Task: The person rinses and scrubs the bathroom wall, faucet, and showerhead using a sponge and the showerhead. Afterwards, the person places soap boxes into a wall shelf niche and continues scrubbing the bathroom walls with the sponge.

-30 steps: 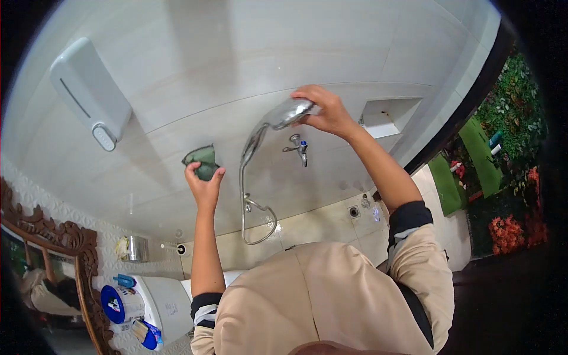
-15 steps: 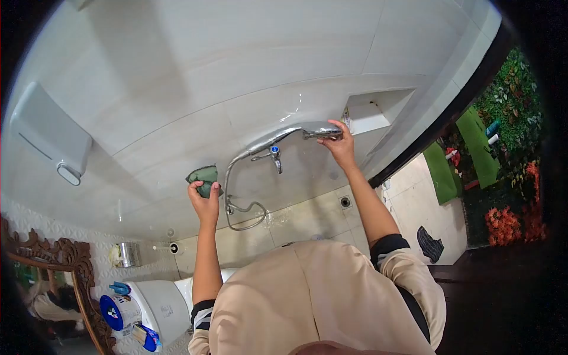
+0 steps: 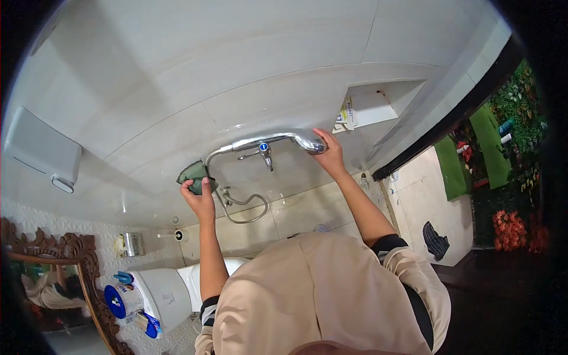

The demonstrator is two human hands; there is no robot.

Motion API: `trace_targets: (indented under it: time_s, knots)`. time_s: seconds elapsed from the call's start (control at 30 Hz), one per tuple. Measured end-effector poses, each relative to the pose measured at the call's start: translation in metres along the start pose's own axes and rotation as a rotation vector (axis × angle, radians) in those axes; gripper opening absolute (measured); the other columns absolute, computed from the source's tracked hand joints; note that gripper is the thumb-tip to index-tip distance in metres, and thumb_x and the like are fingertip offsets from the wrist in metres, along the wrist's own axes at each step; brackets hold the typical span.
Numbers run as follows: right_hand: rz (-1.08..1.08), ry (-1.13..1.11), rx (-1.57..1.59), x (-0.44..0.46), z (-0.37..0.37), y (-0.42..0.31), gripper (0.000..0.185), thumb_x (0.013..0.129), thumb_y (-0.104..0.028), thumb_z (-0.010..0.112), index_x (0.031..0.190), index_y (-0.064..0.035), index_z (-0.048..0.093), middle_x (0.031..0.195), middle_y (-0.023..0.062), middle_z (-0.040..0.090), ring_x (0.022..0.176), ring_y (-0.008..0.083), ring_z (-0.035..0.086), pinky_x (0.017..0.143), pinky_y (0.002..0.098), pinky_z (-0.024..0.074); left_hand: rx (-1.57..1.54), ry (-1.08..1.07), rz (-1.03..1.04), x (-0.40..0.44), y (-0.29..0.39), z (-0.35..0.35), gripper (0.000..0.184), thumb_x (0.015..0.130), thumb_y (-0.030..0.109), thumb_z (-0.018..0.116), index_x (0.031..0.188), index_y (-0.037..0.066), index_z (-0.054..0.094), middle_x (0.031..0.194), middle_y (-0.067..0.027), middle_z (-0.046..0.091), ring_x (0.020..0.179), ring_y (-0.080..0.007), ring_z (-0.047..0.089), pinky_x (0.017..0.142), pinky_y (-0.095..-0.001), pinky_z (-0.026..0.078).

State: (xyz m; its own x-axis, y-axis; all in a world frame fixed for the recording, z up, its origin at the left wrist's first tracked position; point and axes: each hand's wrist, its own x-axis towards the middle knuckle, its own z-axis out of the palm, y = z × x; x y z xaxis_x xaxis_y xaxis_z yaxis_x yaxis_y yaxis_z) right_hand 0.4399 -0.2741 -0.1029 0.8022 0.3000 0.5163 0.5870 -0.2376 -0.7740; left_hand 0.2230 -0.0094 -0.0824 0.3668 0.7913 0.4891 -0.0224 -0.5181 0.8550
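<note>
Pinching the green cloth point(image 3: 193, 170) between thumb and fingers, the left hand point(image 3: 200, 200) sits beside the hose point(image 3: 219, 151). The right hand point(image 3: 332, 157) has its grip closed on one end of the shower head point(image 3: 275, 135), near the tap point(image 3: 265, 157); smooth chrome likely calls for firm, steady fingers.

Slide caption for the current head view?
Left hand holds a green cloth, right hand a chrome shower head, before a tiled wall.

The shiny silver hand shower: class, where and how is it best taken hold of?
Probably by its slim handle, gripped crosswise from the person's side: it lies nearly level in view, bare between the ribbed silver hose and the broader shower head, where the right hand holds it.
</note>
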Motion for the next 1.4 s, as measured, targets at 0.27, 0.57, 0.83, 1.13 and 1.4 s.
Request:
trace_targets:
  time_s: [0.27,0.57,0.83,1.13,1.4]
  knots:
    - [-0.405,-0.002,-0.413,0.018,-0.02,-0.058,0.051,0.055,-0.008,0.066,0.103,-0.0099,0.052,0.096,0.0081,0.053,0.087,0.0257,0.052,0.071,0.0333,0.0442,0.009,-0.005,-0.026,-0.001,-0.007,0.011,0.035,0.073,0.018,0.064,0.094,0.003,0.04,0.094,-0.0073,0.04,0.089,-0.0167,0.038,0.083,-0.0268,0.029]
    - [-0.227,-0.252,-0.487,0.027,-0.016,-0.099,0.053,0.058,-0.009,0.067,0.107,-0.011,0.048,0.102,0.0081,0.051,0.091,0.026,0.051,0.073,0.0346,0.0447,-0.039,-0.049,-0.035,-0.008,-0.017,0.015,0.034,0.073,0.017,0.063,0.093,0.003,0.04,0.093,-0.0071,0.041,0.088,-0.0165,0.038,0.082,-0.0264,0.03]
    - [-0.298,-0.244,-0.61,0.035,-0.012,-0.133,0.06,0.055,-0.014,0.07,0.109,-0.0095,0.044,0.104,0.0112,0.045,0.088,0.0283,0.049,0.068,0.0376,0.0439,-0.023,-0.102,-0.022,-0.012,-0.02,0.009,0.034,0.074,0.018,0.063,0.094,0.003,0.04,0.094,-0.0067,0.041,0.089,-0.0161,0.038,0.083,-0.026,0.029]
    - [-0.467,-0.085,-0.652,0.016,-0.019,-0.15,0.067,0.058,-0.014,0.069,0.117,-0.0094,0.038,0.104,0.0126,0.043,0.085,0.03,0.046,0.069,0.039,0.0398,-0.049,-0.089,-0.019,-0.016,-0.012,-0.008,0.034,0.074,0.019,0.063,0.093,0.003,0.04,0.092,-0.006,0.04,0.089,-0.0159,0.037,0.083,-0.0266,0.029]
    - [-0.671,-0.312,-0.235,-0.07,0.055,-0.119,0.055,0.061,-0.015,0.065,0.113,-0.0115,0.045,0.104,0.0155,0.045,0.087,0.0307,0.047,0.072,0.0389,0.0411,-0.16,-0.068,-0.038,-0.02,0.015,-0.016,0.028,0.077,0.015,0.059,0.095,0.004,0.04,0.094,-0.006,0.041,0.087,-0.0144,0.038,0.079,-0.0264,0.031]
